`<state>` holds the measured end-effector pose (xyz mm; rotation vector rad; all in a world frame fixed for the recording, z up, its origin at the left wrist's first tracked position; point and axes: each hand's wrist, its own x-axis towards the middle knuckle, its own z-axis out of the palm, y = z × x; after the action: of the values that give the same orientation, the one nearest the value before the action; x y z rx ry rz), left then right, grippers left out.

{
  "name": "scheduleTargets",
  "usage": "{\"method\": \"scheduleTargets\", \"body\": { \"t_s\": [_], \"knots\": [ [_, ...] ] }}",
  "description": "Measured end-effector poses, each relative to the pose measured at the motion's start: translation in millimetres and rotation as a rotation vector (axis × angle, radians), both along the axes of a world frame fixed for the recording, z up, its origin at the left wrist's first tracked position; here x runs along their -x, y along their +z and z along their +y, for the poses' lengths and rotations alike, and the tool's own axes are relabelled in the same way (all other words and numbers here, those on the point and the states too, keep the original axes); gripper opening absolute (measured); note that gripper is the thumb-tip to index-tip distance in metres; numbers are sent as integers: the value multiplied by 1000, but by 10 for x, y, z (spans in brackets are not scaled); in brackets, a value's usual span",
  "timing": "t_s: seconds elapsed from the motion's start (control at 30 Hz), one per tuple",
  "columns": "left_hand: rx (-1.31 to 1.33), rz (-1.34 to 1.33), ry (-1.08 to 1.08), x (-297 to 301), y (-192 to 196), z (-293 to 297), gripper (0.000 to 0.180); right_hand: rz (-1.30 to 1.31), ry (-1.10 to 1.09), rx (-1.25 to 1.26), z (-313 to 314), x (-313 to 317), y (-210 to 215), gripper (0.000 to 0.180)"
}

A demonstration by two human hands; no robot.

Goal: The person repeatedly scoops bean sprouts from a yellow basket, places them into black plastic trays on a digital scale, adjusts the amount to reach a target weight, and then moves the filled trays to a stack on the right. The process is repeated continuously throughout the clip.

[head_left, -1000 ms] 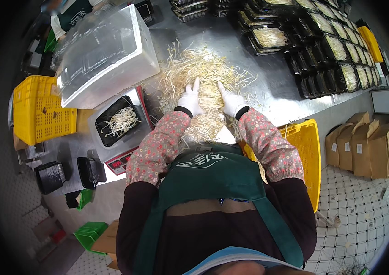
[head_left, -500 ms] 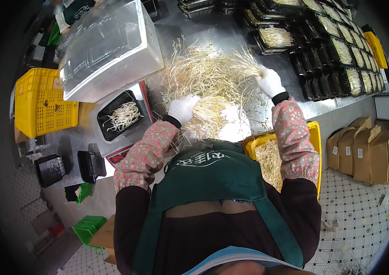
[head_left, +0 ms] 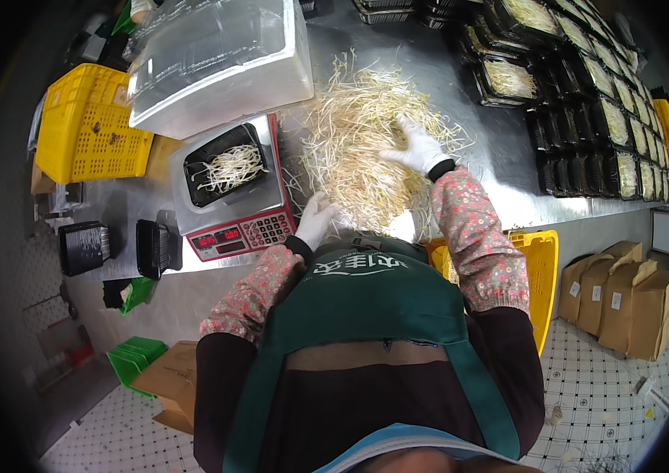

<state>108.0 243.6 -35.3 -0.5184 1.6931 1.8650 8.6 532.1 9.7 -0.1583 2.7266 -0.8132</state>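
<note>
A big pile of pale bean sprouts (head_left: 366,142) lies on the steel table (head_left: 500,181) in front of me. My right hand (head_left: 417,148), in a white glove, rests flat on top of the pile with its fingers spread. My left hand (head_left: 316,221), also in a white glove, is at the pile's near left edge, next to the scale; whether it holds sprouts I cannot tell. A black tray (head_left: 224,165) with a few sprouts in it sits on a red and silver scale (head_left: 244,229) to the left.
Rows of black trays filled with sprouts (head_left: 587,102) cover the table's right side. A clear plastic tub (head_left: 216,55) stands behind the scale. Yellow crates (head_left: 86,130) sit at the left, another yellow crate (head_left: 539,276) by my right hip. Cardboard boxes (head_left: 626,299) stand on the tiled floor.
My hands have parted from the middle of the pile. The right hand swung out to the far right, then came back onto the pile's top. The left hand drew down toward the scale.
</note>
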Motion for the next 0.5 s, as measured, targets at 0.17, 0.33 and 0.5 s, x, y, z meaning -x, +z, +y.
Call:
{"method": "scheduleTargets", "body": {
  "t_s": [0.17, 0.33, 0.5],
  "knots": [
    [-391, -242, 172, 16, -227, 276, 7, -61, 201, -288, -685, -497, 223, 135],
    [-389, -196, 114, 20, -273, 302, 19, 115, 147, -457, -974, -800, -39, 132],
    [-266, -162, 3, -125, 110, 168, 46, 32, 94, -330, -695, -347, -174, 111]
  ]
}}
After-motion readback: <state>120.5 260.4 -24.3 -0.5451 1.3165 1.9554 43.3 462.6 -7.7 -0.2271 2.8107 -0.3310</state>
